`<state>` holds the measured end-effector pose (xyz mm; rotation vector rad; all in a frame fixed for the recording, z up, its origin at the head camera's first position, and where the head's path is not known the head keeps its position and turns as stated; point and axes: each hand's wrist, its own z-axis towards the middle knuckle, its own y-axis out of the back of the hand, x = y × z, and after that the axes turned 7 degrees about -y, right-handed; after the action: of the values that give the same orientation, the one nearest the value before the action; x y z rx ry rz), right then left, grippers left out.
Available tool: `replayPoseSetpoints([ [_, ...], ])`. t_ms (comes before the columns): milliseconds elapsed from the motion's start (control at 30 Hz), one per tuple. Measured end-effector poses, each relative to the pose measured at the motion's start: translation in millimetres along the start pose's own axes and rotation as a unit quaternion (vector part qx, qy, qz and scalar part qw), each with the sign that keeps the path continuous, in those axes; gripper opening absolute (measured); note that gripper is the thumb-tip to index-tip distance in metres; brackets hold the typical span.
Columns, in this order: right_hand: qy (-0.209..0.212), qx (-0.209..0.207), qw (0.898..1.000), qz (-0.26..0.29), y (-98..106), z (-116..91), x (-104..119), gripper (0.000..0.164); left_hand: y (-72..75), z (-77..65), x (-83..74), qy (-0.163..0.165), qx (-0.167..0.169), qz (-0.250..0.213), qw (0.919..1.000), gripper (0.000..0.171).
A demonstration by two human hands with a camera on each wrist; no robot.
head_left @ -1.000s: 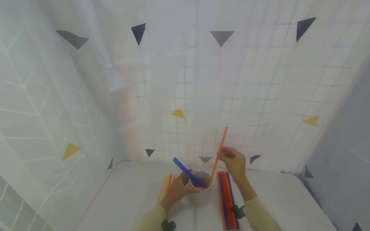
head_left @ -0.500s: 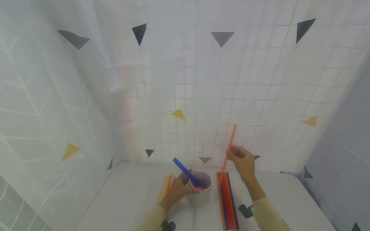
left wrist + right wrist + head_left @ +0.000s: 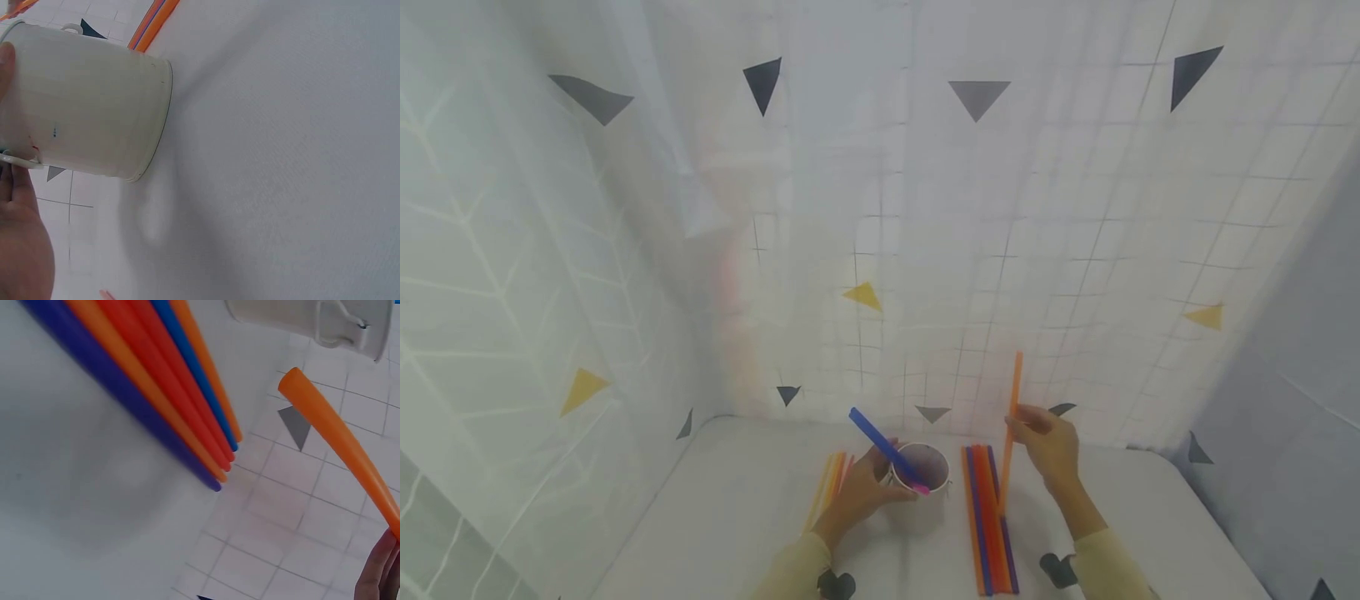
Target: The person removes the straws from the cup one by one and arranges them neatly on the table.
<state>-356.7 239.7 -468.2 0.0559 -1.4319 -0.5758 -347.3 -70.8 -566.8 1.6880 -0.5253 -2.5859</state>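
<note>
My left hand (image 3: 859, 496) holds a small white metal bucket (image 3: 94, 106) by its side, near the rim. Leaning in the bucket is a blue straw (image 3: 874, 436), and a pink end (image 3: 921, 490) shows at the rim. Pinched between the fingertips of my right hand (image 3: 1051, 443) is an orange straw (image 3: 344, 437), held nearly upright. In the head view its lower end overlaps the right edge of a row of straws (image 3: 988, 533) in orange, blue, red and purple, lying right of the bucket.
Yellow, orange and pink straws (image 3: 827, 483) lie left of the bucket, partly behind my left hand. The white table (image 3: 700, 508) backs onto a hanging cloth (image 3: 820, 200) with grid lines and triangles.
My right hand has carried the orange straw from the bucket's mouth rightward over the row of straws, then slightly down. The left hand and bucket have stayed in place.
</note>
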Motion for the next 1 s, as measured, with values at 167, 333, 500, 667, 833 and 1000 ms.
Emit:
replayPoseSetpoints([
  [167, -0.039, 0.011, 0.999, -0.003, -1, 3, -16, 0.044, 0.6, -0.6, -3.3, -0.004, 0.004, -0.003, 1.0000, 0.105],
  [333, -0.054, 0.023, 0.998, -0.019, -2, 4, -36, 0.048, 0.8, -1.7, -4.5, 0.006, 0.006, 0.009, 0.9999, 0.105],
  [500, -0.046, 0.037, 0.998, -0.031, -1, 4, -54, 0.046, 0.8, -1.8, -4.3, 0.013, 0.006, 0.009, 0.9999, 0.105],
  [667, -0.059, 0.059, 0.996, -0.032, -2, 2, -68, 0.046, 0.9, -2.1, -5.4, 0.008, 0.006, -0.007, 0.9999, 0.102],
  [833, -0.099, 0.089, 0.990, -0.047, -2, -1, -82, 0.052, 0.6, -2.1, -3.8, 0.007, 0.008, -0.007, 0.9999, 0.102],
  [1000, -0.120, 0.112, 0.984, -0.072, -3, -3, -94, 0.055, -0.1, -1.8, -2.7, 0.017, 0.005, 0.005, 0.9998, 0.104],
])
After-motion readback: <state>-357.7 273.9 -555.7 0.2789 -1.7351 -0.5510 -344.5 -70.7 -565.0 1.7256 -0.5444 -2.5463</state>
